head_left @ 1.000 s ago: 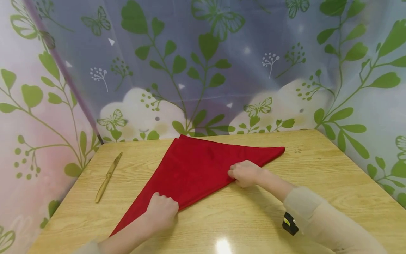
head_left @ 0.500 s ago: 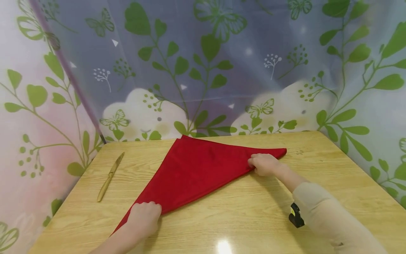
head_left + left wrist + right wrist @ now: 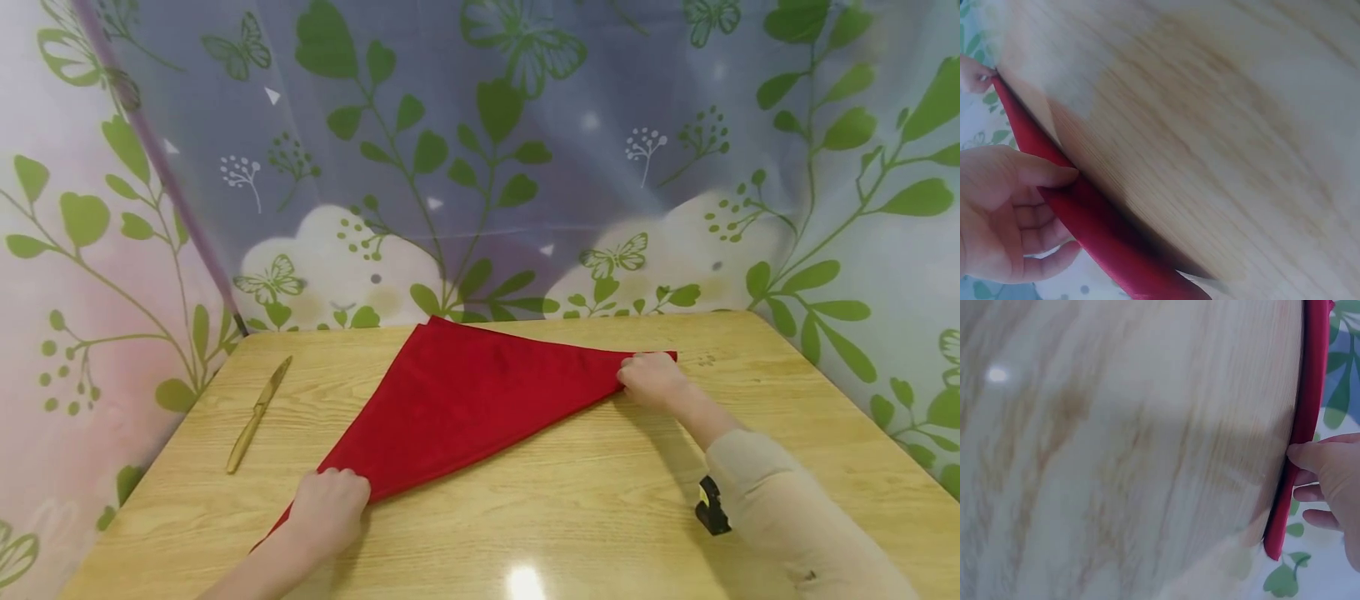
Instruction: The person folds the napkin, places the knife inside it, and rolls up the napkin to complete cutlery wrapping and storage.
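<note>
A red cloth (image 3: 465, 400), folded into a rough triangle, lies across the table with its long folded edge towards me. Near its left corner my left hand (image 3: 330, 504) grips that edge, covering part of the corner. In the left wrist view, the thumb of my left hand (image 3: 1010, 209) lies over the edge of the cloth (image 3: 1107, 234), with the fingers curled underneath. My right hand (image 3: 654, 379) holds the same edge close to the narrow right tip, which pokes out beyond it. The right wrist view shows my right hand (image 3: 1335, 478) pinching the cloth (image 3: 1315, 375).
A gold-coloured knife (image 3: 258, 415) lies on the left of the wooden table (image 3: 540, 500), blade pointing away. A black device (image 3: 711, 508) shows at my right sleeve (image 3: 780, 500). Printed fabric (image 3: 420, 167) with leaves and butterflies hangs behind the table.
My hands have moved apart along the cloth's near edge: the left towards the lower left corner, the right towards the right tip. The cloth has stayed nearly in place.
</note>
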Available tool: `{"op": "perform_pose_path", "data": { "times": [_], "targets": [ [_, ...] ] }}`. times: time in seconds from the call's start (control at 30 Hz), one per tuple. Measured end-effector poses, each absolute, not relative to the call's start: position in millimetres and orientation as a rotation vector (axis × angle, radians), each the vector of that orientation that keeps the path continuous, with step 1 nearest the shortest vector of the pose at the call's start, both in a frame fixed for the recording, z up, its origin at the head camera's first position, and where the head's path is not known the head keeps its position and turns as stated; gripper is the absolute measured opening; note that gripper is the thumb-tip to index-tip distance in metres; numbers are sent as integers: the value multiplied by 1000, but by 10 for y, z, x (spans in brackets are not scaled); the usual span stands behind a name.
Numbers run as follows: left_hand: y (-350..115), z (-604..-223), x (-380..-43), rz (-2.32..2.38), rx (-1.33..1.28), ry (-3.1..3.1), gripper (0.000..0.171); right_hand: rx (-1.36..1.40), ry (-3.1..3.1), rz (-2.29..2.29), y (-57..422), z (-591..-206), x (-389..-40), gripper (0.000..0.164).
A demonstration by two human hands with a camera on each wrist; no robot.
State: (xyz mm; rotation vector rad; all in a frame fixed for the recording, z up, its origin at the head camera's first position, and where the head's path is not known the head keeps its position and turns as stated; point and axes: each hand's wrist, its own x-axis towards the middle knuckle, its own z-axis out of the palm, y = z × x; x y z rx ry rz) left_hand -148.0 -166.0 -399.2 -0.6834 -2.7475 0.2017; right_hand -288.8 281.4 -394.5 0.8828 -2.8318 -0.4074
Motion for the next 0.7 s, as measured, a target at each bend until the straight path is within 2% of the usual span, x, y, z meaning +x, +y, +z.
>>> {"op": "perform_pose_path", "data": {
  "times": [0.17, 0.7],
  "targets": [
    [-1668, -3995, -1489, 218, -707, -2744, 22, 862, -2807, -369, 2934, -3999, -2859, 18],
    [-1726, -3951, -1646, 288, -803, -2764, 22, 1065, -2644, -301, 3088, -3952, -2676, 23]
  ]
}}
